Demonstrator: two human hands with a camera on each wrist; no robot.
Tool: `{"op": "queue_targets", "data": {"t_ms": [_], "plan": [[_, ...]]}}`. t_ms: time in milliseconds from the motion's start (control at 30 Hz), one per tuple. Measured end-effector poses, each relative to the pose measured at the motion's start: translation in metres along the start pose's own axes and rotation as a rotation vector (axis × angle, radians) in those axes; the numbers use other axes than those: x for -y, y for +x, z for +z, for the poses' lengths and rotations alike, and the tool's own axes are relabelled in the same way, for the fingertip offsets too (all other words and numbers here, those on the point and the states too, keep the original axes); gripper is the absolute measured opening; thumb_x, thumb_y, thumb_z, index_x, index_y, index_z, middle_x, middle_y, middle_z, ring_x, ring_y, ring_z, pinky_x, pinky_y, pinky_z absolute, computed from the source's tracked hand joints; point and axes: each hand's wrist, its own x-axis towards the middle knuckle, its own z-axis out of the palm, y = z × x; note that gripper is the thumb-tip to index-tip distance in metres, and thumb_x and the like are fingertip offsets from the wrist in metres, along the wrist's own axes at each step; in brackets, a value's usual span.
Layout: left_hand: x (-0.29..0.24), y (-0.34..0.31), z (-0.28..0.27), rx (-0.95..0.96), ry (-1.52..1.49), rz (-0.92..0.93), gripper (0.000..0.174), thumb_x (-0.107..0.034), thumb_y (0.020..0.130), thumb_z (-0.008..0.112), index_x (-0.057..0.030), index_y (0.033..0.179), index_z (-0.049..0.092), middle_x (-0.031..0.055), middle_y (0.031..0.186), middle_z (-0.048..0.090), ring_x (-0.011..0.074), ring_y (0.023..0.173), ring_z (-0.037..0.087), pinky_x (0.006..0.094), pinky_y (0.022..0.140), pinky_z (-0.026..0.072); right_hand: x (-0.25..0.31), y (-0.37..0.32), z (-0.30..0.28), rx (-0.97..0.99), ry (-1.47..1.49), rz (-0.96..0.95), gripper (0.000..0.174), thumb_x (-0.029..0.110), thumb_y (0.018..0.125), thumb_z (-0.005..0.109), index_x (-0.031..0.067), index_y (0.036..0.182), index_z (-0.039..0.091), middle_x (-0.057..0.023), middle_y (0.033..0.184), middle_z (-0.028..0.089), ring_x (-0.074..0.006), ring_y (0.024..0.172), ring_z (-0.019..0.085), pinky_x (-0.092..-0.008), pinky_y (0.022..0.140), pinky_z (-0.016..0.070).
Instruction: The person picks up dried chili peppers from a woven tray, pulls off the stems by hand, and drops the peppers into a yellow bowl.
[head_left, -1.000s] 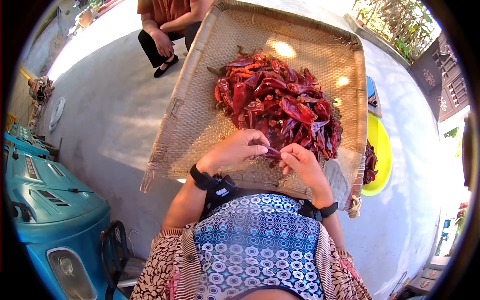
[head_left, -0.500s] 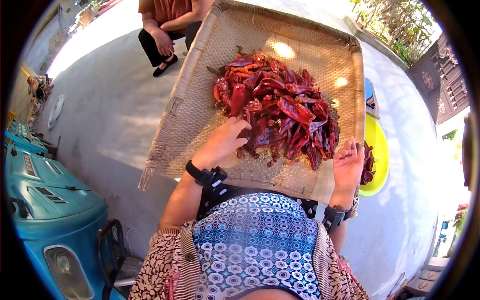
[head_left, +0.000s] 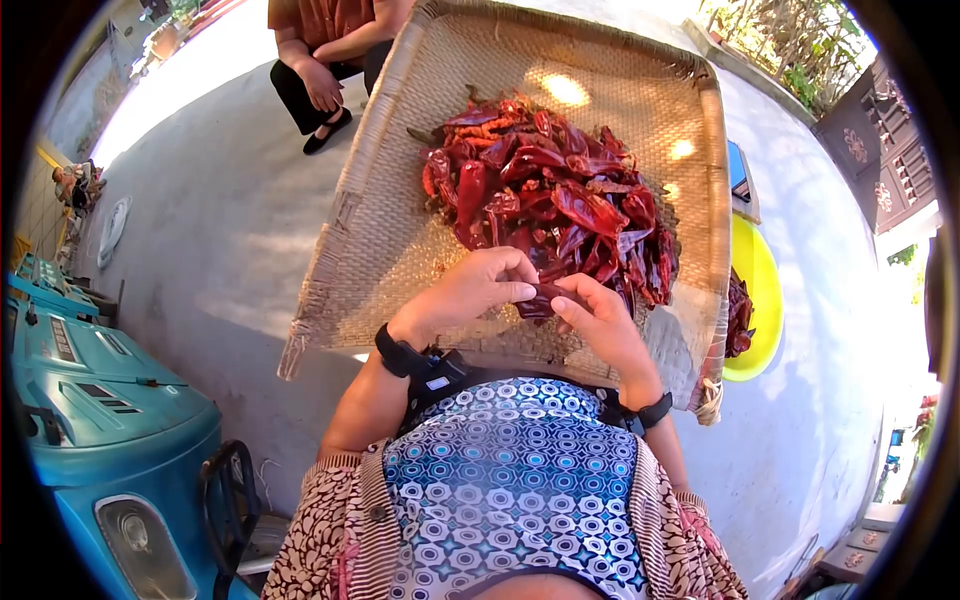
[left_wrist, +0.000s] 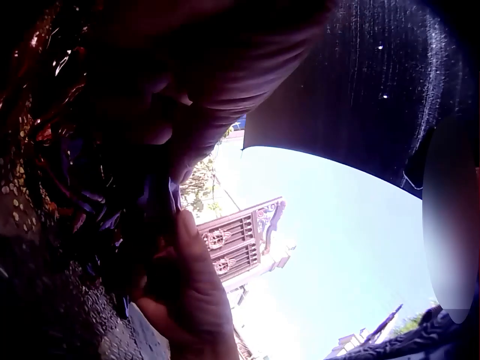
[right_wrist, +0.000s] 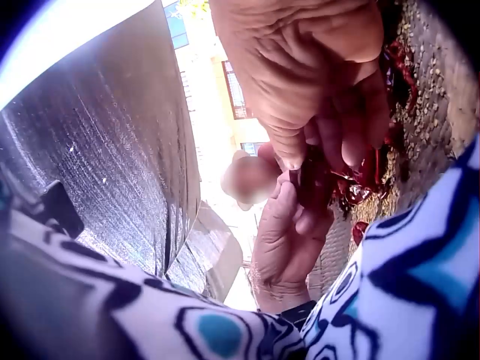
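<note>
In the head view my left hand [head_left: 470,292] and right hand [head_left: 604,328] meet at the near edge of a heap of dried red chillies [head_left: 545,190]. Between them they pinch one dark red dried chilli [head_left: 540,302], each gripping an end with thumb and fingers. The right wrist view shows the thumb tips of both hands close together at this chilli [right_wrist: 295,178]. Under the heap lies a shallow woven tray [head_left: 385,240], with pale seeds scattered on its near part. The left wrist view is dark; only my right thumb and fingers [left_wrist: 196,289] stand out.
A yellow basin [head_left: 765,300] holding more dried chillies stands right of the tray. Beyond the tray's left side a person [head_left: 330,50] sits. A teal vehicle [head_left: 110,390] and a black metal-framed chair [head_left: 235,500] are at the left.
Half a second ago my right hand was apart at the tray's right edge, fingers spread, while the left reached into the heap. Now both hands are together again on a dark chilli.
</note>
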Motion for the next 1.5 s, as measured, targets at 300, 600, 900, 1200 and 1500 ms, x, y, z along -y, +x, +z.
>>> {"op": "queue_targets", "data": {"t_ms": [300, 600, 900, 1200, 1500], "plan": [[0.045, -0.012, -0.047, -0.25, 0.712, 0.227, 0.034, 0.001, 0.073, 0.063, -0.0057, 0.107, 0.064, 0.0131, 0.105, 0.061, 0.0289, 0.095, 0.059, 0.0375, 0.083, 0.048, -0.007, -0.015, -0.054, -0.472, 0.38, -0.108, 0.021, 0.024, 0.097, 0.06, 0.0053, 0.107, 0.061, -0.0008, 0.088, 0.065, -0.0088, 0.072, 0.06, -0.0233, 0.065, 0.0488], [0.043, -0.01, -0.044, -0.231, 0.757, 0.097, 0.014, -0.013, 0.078, 0.065, -0.0062, 0.09, 0.066, 0.0139, 0.088, 0.066, 0.0326, 0.089, 0.063, 0.0427, 0.075, 0.0485, -0.042, -0.039, -0.133, -0.646, 1.235, -0.376, 0.035, 0.035, 0.098, 0.055, 0.0058, 0.117, 0.057, -0.0038, 0.099, 0.066, -0.014, 0.078, 0.058, -0.0285, 0.068, 0.0497], [0.019, 0.001, -0.018, -0.038, 0.359, 0.083, 0.02, -0.02, 0.09, 0.064, -0.0008, 0.095, 0.062, 0.0077, 0.082, 0.065, 0.0167, 0.076, 0.06, 0.0328, 0.069, 0.0479, -0.004, -0.018, -0.035, -0.192, 0.191, -0.017, 0.029, 0.021, 0.097, 0.057, 0.0033, 0.121, 0.056, -0.0027, 0.094, 0.065, -0.0092, 0.076, 0.06, -0.0238, 0.067, 0.0481], [0.02, 0.01, -0.006, -0.236, 0.284, 0.177, 0.015, -0.016, 0.089, 0.068, -0.0032, 0.096, 0.062, 0.0053, 0.092, 0.057, 0.0102, 0.077, 0.056, 0.0241, 0.068, 0.0466, -0.001, -0.002, -0.01, -0.121, -0.177, 0.044, 0.024, 0.011, 0.091, 0.066, 0.0006, 0.111, 0.061, -0.0012, 0.087, 0.065, -0.0054, 0.073, 0.057, -0.0225, 0.063, 0.0466], [0.033, 0.03, -0.032, -0.653, 0.437, 0.262, 0.04, -0.008, 0.084, 0.067, -0.0019, 0.122, 0.056, 0.0174, 0.141, 0.036, 0.0203, 0.086, 0.062, 0.0315, 0.08, 0.0525, -0.021, -0.026, -0.109, -0.695, 0.667, -0.303, 0.03, 0.026, 0.099, 0.057, 0.0076, 0.122, 0.056, -0.0041, 0.096, 0.065, -0.0091, 0.073, 0.06, -0.0243, 0.067, 0.0502]]}}
